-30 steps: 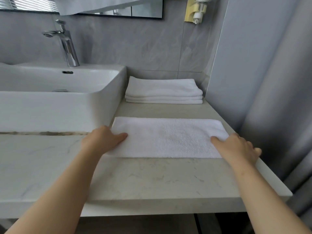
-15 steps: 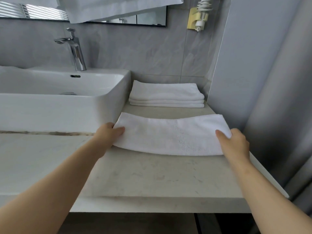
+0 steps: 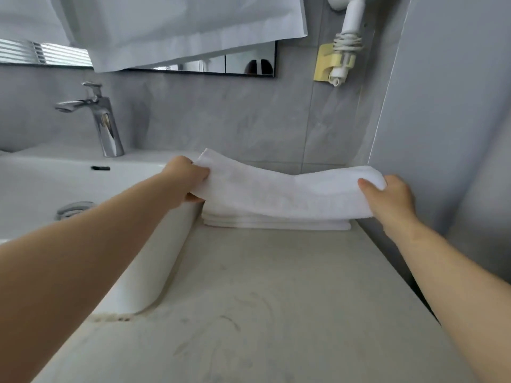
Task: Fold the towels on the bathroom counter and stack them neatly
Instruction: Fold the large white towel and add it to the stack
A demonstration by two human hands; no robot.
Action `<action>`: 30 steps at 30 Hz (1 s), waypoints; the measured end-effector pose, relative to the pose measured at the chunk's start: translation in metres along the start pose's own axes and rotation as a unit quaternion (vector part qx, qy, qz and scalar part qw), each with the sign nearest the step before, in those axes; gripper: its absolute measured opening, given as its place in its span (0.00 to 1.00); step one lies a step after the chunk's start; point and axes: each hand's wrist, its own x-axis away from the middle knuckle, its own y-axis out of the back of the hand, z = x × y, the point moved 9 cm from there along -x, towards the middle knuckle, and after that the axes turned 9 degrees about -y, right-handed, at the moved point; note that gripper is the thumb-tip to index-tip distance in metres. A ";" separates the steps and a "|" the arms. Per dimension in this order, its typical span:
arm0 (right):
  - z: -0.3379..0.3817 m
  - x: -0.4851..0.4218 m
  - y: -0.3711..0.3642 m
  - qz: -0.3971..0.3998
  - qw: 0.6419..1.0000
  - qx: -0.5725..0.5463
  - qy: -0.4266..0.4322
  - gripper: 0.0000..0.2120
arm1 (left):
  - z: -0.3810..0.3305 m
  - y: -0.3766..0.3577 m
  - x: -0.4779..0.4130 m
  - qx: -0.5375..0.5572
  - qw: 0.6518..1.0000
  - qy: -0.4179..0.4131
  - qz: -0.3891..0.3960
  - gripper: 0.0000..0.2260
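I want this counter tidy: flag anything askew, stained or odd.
Brownish grime marks the seam where the sink meets the counter. The folded towel, gripped by the left hand and right hand, sags above the stack, not squared yet.

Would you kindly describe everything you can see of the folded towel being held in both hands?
The folded towel is white, with a terry-like nap, folded into a long band several layers thick. It is held in the air, sagging in the middle, just above the stack of folded white towels at the back of the counter, beside the sink. The left hand grips its left end, and the right hand grips its right end, thumb on top. Whether it touches the stack cannot be told.
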 end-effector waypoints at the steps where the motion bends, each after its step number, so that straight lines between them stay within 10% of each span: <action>1: 0.005 -0.011 -0.007 -0.003 1.000 0.006 0.006 0.11 | -0.001 -0.004 -0.012 -0.003 1.000 0.005 0.001 0.05; 7: 0.006 -0.073 -0.045 -0.018 1.000 0.012 0.013 0.14 | 0.018 -0.042 -0.078 0.007 0.999 0.028 -0.026 0.01; 19: -0.052 -0.104 -0.120 0.024 0.998 0.053 -0.020 0.16 | 0.080 -0.064 -0.121 -0.367 0.929 0.043 0.008 0.16; 30: -0.064 -0.099 -0.120 0.034 0.997 0.057 -0.036 0.09 | 0.078 -0.056 -0.114 -0.351 0.931 -0.021 -0.096 0.09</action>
